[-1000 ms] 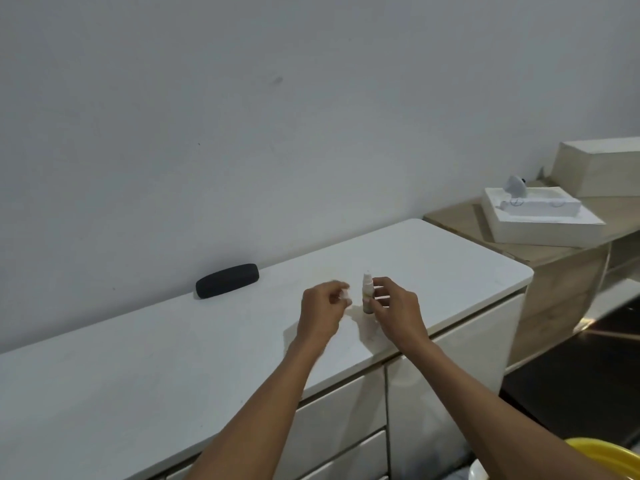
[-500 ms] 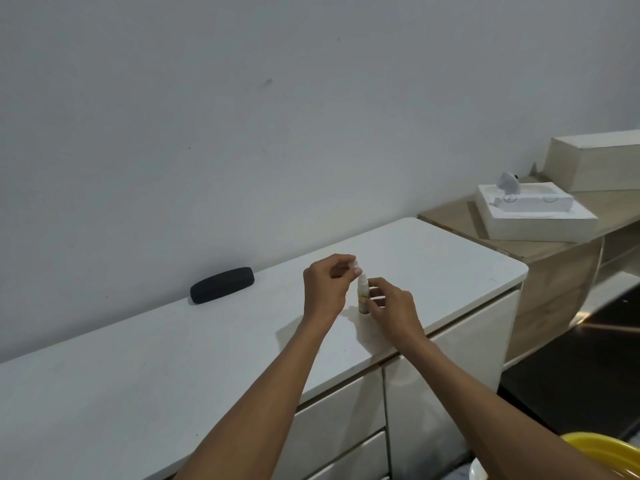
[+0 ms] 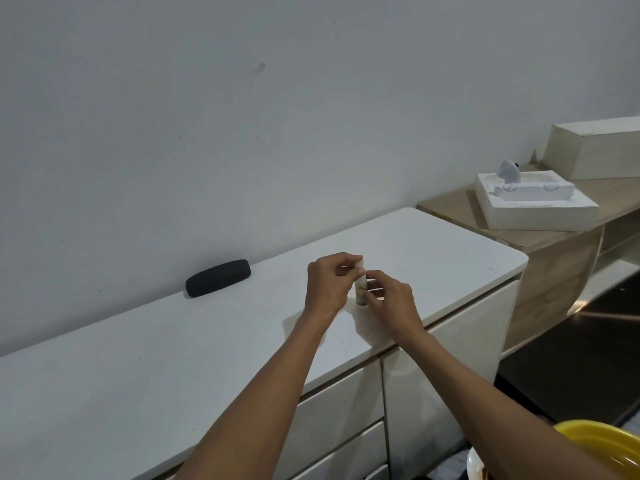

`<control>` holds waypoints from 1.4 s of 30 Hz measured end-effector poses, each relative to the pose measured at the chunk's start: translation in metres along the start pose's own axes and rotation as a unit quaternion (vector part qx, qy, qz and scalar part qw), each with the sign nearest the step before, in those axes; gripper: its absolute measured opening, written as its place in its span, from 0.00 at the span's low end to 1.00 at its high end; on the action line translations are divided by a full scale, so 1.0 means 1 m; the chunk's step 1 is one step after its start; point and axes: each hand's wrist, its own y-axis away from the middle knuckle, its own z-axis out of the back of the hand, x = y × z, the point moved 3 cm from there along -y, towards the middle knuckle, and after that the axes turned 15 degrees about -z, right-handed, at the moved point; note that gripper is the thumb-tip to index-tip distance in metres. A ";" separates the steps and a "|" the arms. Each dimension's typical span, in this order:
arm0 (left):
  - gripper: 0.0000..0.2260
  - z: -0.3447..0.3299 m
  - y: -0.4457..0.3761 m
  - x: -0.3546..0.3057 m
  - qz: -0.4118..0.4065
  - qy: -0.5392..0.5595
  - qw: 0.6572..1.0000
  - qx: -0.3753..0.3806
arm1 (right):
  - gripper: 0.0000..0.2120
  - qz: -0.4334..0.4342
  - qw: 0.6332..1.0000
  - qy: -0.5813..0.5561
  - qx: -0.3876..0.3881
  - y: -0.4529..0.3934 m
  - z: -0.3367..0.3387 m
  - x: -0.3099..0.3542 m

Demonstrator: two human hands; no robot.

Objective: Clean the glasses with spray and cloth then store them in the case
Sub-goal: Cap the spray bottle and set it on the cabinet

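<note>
Right hand (image 3: pixel 389 301) pinches the spray bottle (image 3: pixel 361 292) body, left hand (image 3: pixel 329 285) pinches its cap, bottle upright on the white cabinet top (image 3: pixel 138 358), closed black case (image 3: pixel 218 278) well left: brace the base, pull straight up.

Spray bottle (image 3: pixel 361 293): mostly covered by my left hand (image 3: pixel 327 284) and right hand (image 3: pixel 389 301); label too small to read, cap hidden under my left fingertips (image 3: pixel 358 268). Yellow bowl (image 3: pixel 604 443) cut off by bottom-right corner. Tabletop (image 3: pixel 138 358) runs past left edge. Case (image 3: pixel 218 278): cannot tell contents.
</note>
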 end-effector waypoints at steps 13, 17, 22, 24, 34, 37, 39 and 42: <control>0.27 0.009 0.015 0.009 -0.014 -0.098 0.991 0.091 | 0.09 -0.020 0.999 0.028 0.021 -0.005 -0.001 0.007; 0.25 0.053 0.035 0.035 0.024 -0.245 0.967 0.072 | 0.11 -0.027 0.999 0.026 0.020 -0.014 -0.005 0.018; 0.27 0.126 0.046 0.080 0.106 -0.339 0.934 0.047 | 0.11 -0.020 0.999 0.007 0.037 -0.032 -0.034 0.052; 0.29 0.150 0.046 0.094 0.127 -0.374 0.917 0.054 | 0.11 -0.016 0.999 -0.007 0.049 -0.041 -0.053 0.069; 0.37 0.179 0.037 0.147 0.172 -0.453 0.866 0.121 | 0.14 -0.005 0.996 -0.014 0.089 -0.096 -0.163 0.121; 0.36 0.178 0.038 0.150 0.167 -0.458 0.864 0.122 | 0.15 -0.010 0.995 -0.004 0.099 -0.112 -0.189 0.124; 0.36 0.178 0.037 0.152 0.169 -0.456 0.865 0.124 | 0.16 -0.016 0.995 0.001 0.099 -0.120 -0.202 0.122; 0.36 0.177 0.038 0.152 0.172 -0.457 0.863 0.126 | 0.16 -0.025 0.995 0.005 0.094 -0.128 -0.219 0.116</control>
